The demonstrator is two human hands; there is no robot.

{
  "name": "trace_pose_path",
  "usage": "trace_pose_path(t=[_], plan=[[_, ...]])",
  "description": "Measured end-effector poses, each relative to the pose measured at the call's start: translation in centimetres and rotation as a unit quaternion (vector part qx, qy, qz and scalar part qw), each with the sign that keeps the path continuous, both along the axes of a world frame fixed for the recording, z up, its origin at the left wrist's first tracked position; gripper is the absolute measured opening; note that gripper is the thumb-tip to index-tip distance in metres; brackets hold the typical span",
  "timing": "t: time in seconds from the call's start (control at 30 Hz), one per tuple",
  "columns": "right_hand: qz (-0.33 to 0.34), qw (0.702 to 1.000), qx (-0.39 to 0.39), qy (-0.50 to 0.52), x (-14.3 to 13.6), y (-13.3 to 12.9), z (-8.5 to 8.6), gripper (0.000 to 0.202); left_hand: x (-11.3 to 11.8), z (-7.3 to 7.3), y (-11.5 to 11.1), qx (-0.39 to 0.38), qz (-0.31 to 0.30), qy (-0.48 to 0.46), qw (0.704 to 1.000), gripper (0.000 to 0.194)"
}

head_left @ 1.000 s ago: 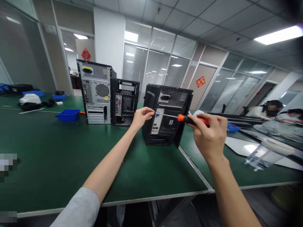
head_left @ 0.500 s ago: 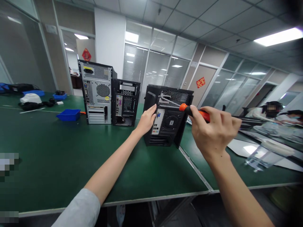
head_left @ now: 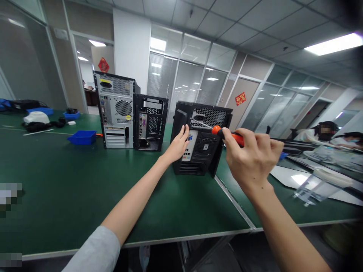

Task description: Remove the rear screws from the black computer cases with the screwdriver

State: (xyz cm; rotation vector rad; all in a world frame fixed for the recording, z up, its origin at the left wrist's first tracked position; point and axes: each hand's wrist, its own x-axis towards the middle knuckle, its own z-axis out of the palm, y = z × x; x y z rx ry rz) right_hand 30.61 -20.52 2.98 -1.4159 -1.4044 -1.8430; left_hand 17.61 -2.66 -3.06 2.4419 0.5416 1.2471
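A black computer case (head_left: 224, 155) stands upright on the green table, its back panel facing me. My right hand (head_left: 252, 153) is closed round the orange and black handle of a screwdriver (head_left: 216, 130). The metal shaft points left, its tip at the upper left of the back panel, beside the power socket. Whether a screw sits under the tip is too small to tell. My left hand (head_left: 178, 145) rests against the left edge of the case with its fingers stretched out, partly covering the port plate.
Left of it stand a tall silver-backed computer case (head_left: 115, 109) and a smaller black one (head_left: 161, 124). A blue tray (head_left: 82, 138) lies farther left. On the right are a clear plastic container (head_left: 316, 187) and a white panel (head_left: 286, 177). Other people sit at the far right.
My right hand and the screwdriver have shifted slightly left, the tip a little lower on the panel. My left hand's fingers have spread somewhat. The cases stand where they were.
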Motion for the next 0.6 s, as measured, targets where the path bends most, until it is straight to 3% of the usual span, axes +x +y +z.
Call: trace_pose_path(t=[0.33, 0.5, 0.6], plan=[[-0.011, 0.997, 0.018, -0.077, -1.1, 0.0, 0.7, 0.026, 0.0, -0.1, 0.3, 0.003, -0.008, 0.0, 1.0, 0.066], [-0.023, 0.986, -0.007, -0.167, -2.9, 0.0, 2.0, 0.024, -0.1, -0.1, 0.4, -0.007, -0.016, -0.003, 1.0, 0.068], [-0.036, 0.977, -0.061, -0.2, -4.2, -0.1, 3.0, 0.028, -0.1, 0.0, 0.3, -0.015, -0.017, -0.007, 1.0, 0.067]])
